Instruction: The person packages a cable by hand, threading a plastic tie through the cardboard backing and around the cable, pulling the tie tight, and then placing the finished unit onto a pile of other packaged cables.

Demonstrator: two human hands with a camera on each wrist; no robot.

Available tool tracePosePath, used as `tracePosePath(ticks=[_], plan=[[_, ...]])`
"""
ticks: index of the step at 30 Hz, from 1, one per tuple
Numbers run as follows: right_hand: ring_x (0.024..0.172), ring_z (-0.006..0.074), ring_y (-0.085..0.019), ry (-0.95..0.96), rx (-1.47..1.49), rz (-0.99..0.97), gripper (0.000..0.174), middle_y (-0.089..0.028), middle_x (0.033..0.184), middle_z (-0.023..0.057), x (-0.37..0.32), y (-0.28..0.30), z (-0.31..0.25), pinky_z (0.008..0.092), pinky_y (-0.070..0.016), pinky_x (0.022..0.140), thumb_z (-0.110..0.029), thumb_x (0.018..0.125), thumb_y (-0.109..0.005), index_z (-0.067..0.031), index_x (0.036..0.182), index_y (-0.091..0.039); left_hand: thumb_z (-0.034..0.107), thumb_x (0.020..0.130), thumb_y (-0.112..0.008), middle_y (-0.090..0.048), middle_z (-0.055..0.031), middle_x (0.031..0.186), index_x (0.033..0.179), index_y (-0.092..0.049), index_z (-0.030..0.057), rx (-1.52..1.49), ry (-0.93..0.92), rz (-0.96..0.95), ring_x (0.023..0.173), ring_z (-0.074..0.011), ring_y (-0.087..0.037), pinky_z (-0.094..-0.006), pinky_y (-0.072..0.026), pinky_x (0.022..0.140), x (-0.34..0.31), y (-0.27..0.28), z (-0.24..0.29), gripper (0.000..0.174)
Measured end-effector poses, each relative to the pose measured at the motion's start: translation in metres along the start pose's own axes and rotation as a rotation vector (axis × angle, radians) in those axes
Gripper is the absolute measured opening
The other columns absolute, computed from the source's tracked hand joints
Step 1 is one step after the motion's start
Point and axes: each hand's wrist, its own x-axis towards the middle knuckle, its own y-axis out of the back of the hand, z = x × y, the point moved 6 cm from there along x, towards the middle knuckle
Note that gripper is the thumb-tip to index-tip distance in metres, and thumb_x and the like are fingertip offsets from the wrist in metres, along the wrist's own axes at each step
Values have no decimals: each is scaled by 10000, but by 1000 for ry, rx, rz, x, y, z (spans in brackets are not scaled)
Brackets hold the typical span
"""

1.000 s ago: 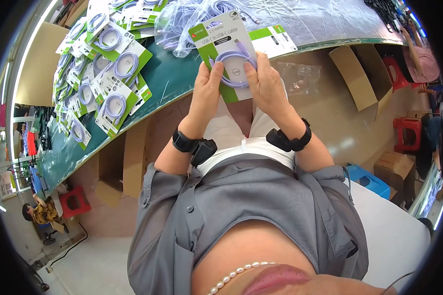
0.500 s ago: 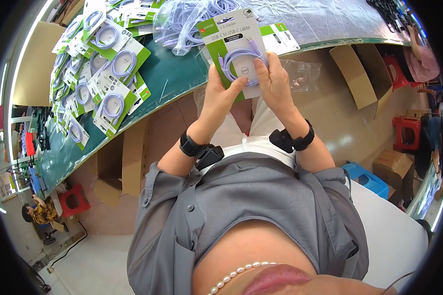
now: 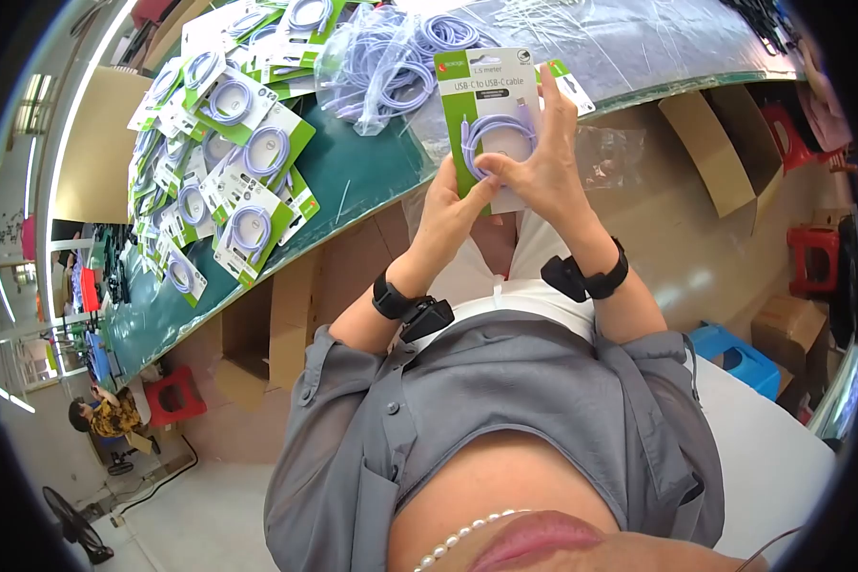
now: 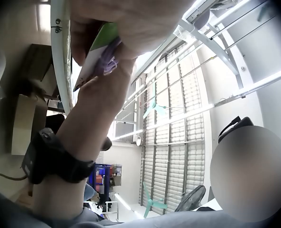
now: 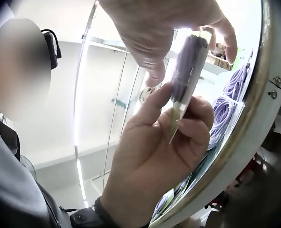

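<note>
A white and green retail card [image 3: 486, 84] printed "USB-C to USB-C cable" stands face toward me over the table's front edge. A coiled purple cable [image 3: 471, 143] is fixed to its front. My left hand [image 3: 451, 217] pinches the card's lower end between thumb and fingers. Around the card's right side my right hand [image 3: 556, 176] is spread, its index finger straight up and its thumb over the coil. In the right wrist view that thumb [image 5: 155, 76] stands apart from the cable. The left wrist view shows only part of the card [image 4: 90, 61], behind the hand.
A heap of carded purple cables [image 3: 248, 153] lies on the left of the green table [image 3: 357, 162]. Loose purple cables in a clear bag [image 3: 372, 81] lie behind the card. Another card [image 3: 570, 88] is right of it. An open cardboard box [image 3: 705, 153] stands on the floor at right.
The right hand has loosened from the card's edge and spread its fingers, while the left keeps its pinch at the bottom. The card has shifted right and lower in the head view, which has also turned.
</note>
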Motion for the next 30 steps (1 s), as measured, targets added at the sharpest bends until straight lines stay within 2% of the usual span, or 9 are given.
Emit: tracePosePath(ticks=[2,7,11,14,15,18,22,25,30], plan=[[1112,314,-429,75,-123,-18,1022,-341,1246,181,5,-2,-1,384,-423,920,-350,627,-825,-43,1411,-245,94,890,-574,-556,-42,1071,1265,-408,30,-5,-6,5,926,-98,-563,-249,-527,634,3,-4,-3,415],[1200,319,-348,9,-53,-48,1060,-364,1260,170,3,-1,10,415,-337,1001,-472,636,-786,-33,1422,-227,68,869,-579,-561,-36,1064,1276,-409,35,-10,-160,40,883,-95,-551,-252,-479,731,3,-10,-8,442],[1184,306,-359,-1,42,-55,920,-356,1276,177,8,5,7,401,-347,986,-419,658,-789,-98,1393,-338,69,850,-590,-569,-30,1039,1250,-443,25,93,-186,79,882,-88,-537,-245,-448,779,4,-9,-3,429],[1160,304,-381,206,-247,128,620,-455,1236,112,11,22,1,391,-357,965,-270,715,-756,-163,1276,-515,78,839,-599,-579,-25,1011,1220,-473,15,201,-197,120,881,-83,-535,-238,-445,777,5,-3,0,406],[1160,304,-381,207,-251,127,620,-455,1236,112,15,26,2,391,-357,965,-270,715,-756,-163,1276,-515,81,835,-601,-584,-24,998,1211,-481,11,207,-199,117,873,-81,-535,-234,-444,771,6,0,1,401],[1131,269,-417,513,-417,-63,423,-556,1149,10,18,27,-18,397,-340,975,-124,713,-711,-208,1121,-633,88,827,-606,-594,-23,971,1193,-496,3,214,-192,107,856,-78,-535,-226,-440,760,6,13,4,391],[1069,210,-469,592,-468,-155,385,-598,1050,-64,20,33,-40,417,-314,986,-85,695,-668,-193,1064,-652,94,827,-618,-605,-11,927,1152,-533,2,211,-227,23,797,-77,-544,-221,-450,713,6,16,16,349],[1024,178,-494,680,-397,-375,337,-588,1027,-48,14,18,-41,423,-292,1014,-101,695,-652,-185,1022,-650,118,831,-634,-610,-5,880,1073,-572,-7,127,-3,28,768,-76,-546,-221,-455,684,1,10,2,280],[962,161,-524,976,-390,-628,254,-563,953,-18,5,6,-47,438,-286,1051,-121,701,-613,-151,953,-636,144,839,-640,-625,-24,811,1016,-588,-13,273,-100,59,728,-76,-554,-233,-459,640,-7,1,-11,242]])
